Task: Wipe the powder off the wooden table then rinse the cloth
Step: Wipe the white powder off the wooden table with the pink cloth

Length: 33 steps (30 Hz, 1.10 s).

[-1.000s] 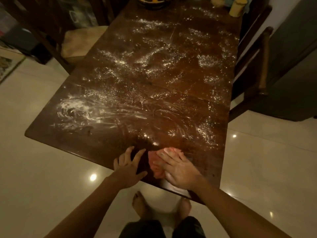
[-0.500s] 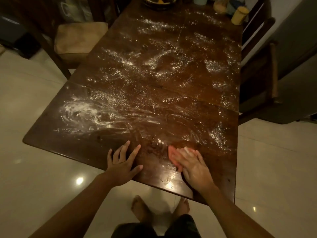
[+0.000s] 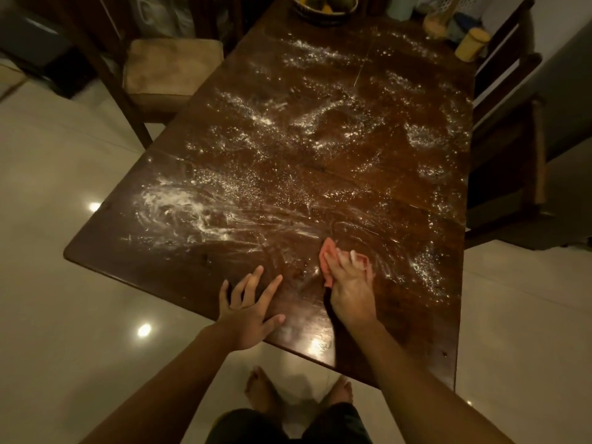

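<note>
Pink cloth (image 3: 329, 253) lies pressed to the desk (image 3: 179, 277) under our flat right hand (image 3: 350, 293), our left hand (image 3: 248, 312) splayed empty beside it, powder (image 3: 179, 206) beyond both.

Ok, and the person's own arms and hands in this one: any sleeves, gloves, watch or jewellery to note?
Nothing is worn on them. The left hand and right hand are ungloved, and no ring, watch or bracelet shows at the fingers or wrists. The left arm and right arm are uncovered all the way to the frame's edge, with no sleeve in view.
</note>
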Motion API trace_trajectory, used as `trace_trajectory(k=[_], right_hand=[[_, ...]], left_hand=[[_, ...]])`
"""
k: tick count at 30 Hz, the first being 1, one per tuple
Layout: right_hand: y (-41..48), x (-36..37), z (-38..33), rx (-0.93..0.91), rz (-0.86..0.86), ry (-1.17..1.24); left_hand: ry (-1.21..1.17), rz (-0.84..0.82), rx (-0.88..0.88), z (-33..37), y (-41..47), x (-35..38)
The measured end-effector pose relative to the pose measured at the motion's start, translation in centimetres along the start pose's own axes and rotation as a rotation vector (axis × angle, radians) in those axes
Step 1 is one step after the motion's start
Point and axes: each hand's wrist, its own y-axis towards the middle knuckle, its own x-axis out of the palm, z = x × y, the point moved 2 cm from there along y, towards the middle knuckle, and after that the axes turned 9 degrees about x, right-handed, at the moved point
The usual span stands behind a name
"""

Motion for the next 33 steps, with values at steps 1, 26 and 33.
trace_trajectory(k=[1,26,33], right_hand=[[0.0,0.4,-1.6,-0.051,0.008,0.013],[-2.2,0.6,-0.8,-0.255,-0.112,0.021],[-2.3,1.7,2.0,-0.983,-0.227,-0.125]], left_hand=[[-0.003,-0.006,-0.001,0.0,0.0,0.0],[-0.017,-0.028,-0.041,-0.4,0.0,-0.1],[-0.033,0.017,-0.152,1.1,-0.4,-0.6]])
